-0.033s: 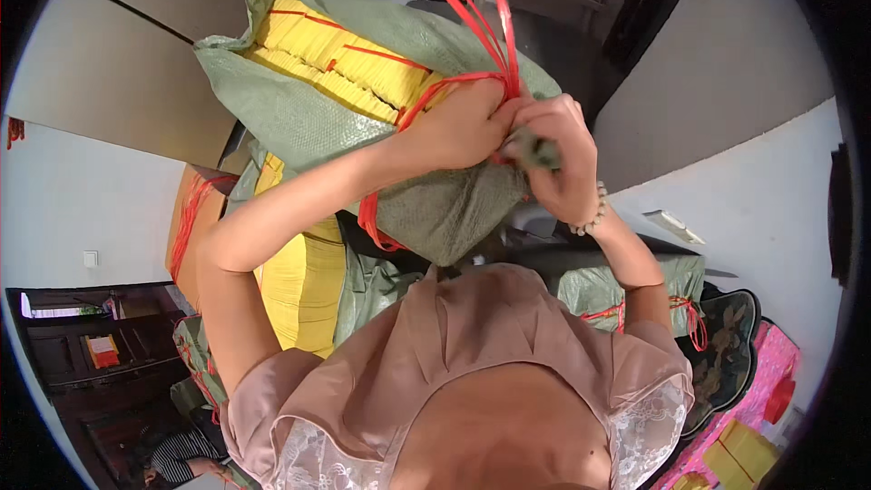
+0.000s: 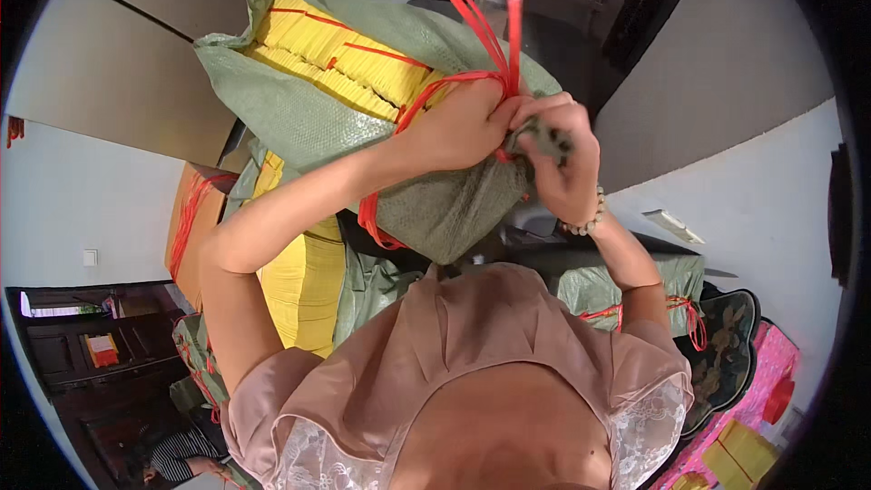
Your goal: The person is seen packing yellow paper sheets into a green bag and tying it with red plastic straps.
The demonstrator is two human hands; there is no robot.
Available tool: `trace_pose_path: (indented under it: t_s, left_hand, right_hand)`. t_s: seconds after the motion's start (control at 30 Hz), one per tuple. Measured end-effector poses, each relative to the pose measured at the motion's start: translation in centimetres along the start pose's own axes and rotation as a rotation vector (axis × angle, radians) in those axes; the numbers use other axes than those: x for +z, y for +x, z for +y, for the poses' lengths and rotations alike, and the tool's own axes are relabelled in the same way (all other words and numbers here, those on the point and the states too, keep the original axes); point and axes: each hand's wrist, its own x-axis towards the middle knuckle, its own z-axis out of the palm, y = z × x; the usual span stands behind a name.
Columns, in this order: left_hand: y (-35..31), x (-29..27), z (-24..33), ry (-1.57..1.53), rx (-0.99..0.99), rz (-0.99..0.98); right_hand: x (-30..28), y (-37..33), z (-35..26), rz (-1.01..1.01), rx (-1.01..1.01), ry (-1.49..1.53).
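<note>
The left hand (image 2: 467, 127) grips shiny red plastic twine (image 2: 514, 0) and the right hand (image 2: 581, 159) bunched fabric of the green woven sack (image 2: 322, 118) holding ridged yellow stacks (image 2: 372, 68).

The green sack (image 2: 313, 118) hides its supporting surface.

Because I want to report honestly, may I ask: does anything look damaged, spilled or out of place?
Nothing stands out as damaged, spilled or misplaced. The green sack gapes open, but its yellow stacks sit in orderly rows.
</note>
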Motion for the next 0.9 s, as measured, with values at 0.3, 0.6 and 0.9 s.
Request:
trace_pose_path:
  t_s: [0.3,0.6,0.9]
  left_hand:
    - [-2.9,0.8,-0.2,0.296,0.224,0.005]
    - [-2.5,1.2,-0.4,0.302,0.298,0.002]
    - [-3.0,1.3,-1.5,0.299,0.368,0.024]
  right_hand:
    - [0.3,-0.7,-2.6,0.448,0.628,1.047]
    - [-2.3,-3.0,-4.0,0.03,0.703,0.605]
    - [1.1,-0.6,-2.5,0.127,0.548,0.325]
